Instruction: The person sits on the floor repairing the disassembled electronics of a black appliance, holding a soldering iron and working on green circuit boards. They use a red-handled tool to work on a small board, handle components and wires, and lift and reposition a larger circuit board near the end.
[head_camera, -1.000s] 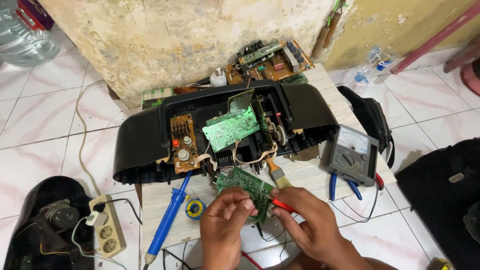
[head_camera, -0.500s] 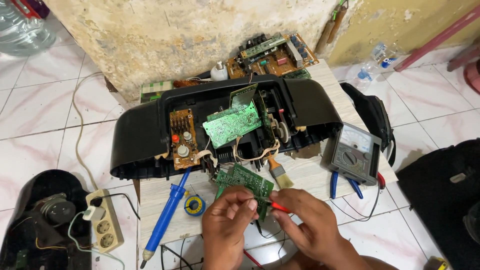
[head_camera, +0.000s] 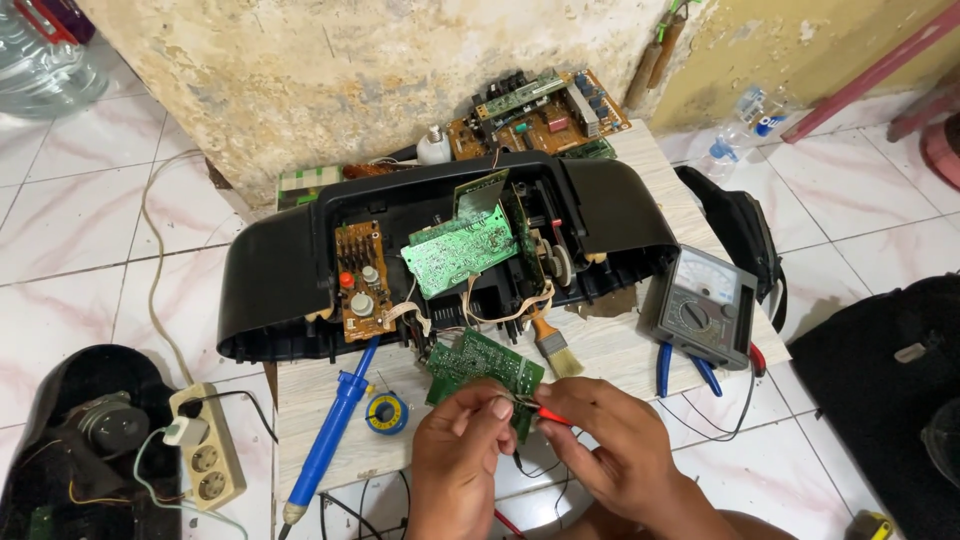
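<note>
My left hand (head_camera: 462, 462) pinches the near edge of a small green circuit board (head_camera: 478, 366), which is tied by wires to an opened black plastic radio casing (head_camera: 272, 270). My right hand (head_camera: 608, 448) holds a thin red probe (head_camera: 549, 417) whose tip touches the board's near right corner. Inside the casing sit a larger green board (head_camera: 458, 252) and a brown board (head_camera: 360, 282) with round parts.
A grey analogue multimeter (head_camera: 705, 304), blue-handled pliers (head_camera: 663, 368), a paintbrush (head_camera: 552, 346), a blue soldering iron (head_camera: 330, 430) and a solder spool (head_camera: 386, 412) lie on the wooden tabletop (head_camera: 620, 345). More boards (head_camera: 540, 115) rest at the back. A power strip (head_camera: 210, 456) is on the tiled floor.
The view shifted slightly. Both hands stay on the small board with the probe tip at its corner; no clear movement otherwise.
</note>
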